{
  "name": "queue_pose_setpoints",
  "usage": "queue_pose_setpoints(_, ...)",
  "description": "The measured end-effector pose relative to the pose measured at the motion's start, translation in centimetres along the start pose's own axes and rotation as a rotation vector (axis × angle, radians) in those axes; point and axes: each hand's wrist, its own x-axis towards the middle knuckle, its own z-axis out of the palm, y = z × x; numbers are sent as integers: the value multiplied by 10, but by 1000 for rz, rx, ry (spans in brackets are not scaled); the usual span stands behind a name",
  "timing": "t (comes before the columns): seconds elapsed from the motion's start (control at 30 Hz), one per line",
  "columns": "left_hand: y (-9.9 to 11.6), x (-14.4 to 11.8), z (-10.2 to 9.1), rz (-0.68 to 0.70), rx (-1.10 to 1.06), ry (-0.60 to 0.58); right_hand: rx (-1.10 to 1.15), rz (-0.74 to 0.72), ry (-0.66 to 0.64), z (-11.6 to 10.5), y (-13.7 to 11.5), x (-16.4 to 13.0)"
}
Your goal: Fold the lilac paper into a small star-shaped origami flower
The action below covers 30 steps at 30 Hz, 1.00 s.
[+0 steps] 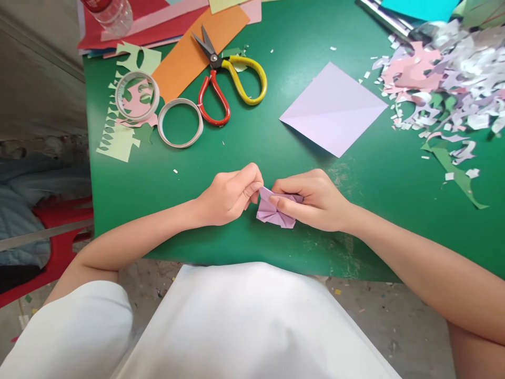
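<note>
A small folded piece of purple paper point(276, 217) with fan-like creases is held between my two hands, low over the green table point(236, 152). My left hand point(235, 195) pinches its upper left corner between thumb and fingers. On the other side, my right hand point(313, 201) grips the folded paper, thumb on top and fingers behind. Beyond my right hand lies a flat square of lilac paper point(333, 110) with a diagonal crease, turned like a diamond.
Scissors point(213, 59) with red and yellow handles lie open, partly over an orange paper strip point(173, 73). Two tape rings point(180, 123) lie left of them. A clear bottle point(114, 18) stands far left. Paper scraps point(453, 79) heap up at the right.
</note>
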Motion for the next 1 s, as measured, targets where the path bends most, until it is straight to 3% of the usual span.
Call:
queue_pose_setpoints(0.23, -1, 2, -1, 25, 17, -14, 3, -12, -43, -2, -2, -1)
queue_pose_setpoints(0.47, -4, 3, -4, -28, -100, -41, 3, 34, -2, -1, -6, -1)
queue_pose_setpoints(0.63, -3, 2, -4, -7, -69, -45, -65, 80, 30, 0, -7, -1)
queue_pose_setpoints(1.0, 1, 5, -7, -53, -49, -88, -183, 39, 84, 4, -9, -1)
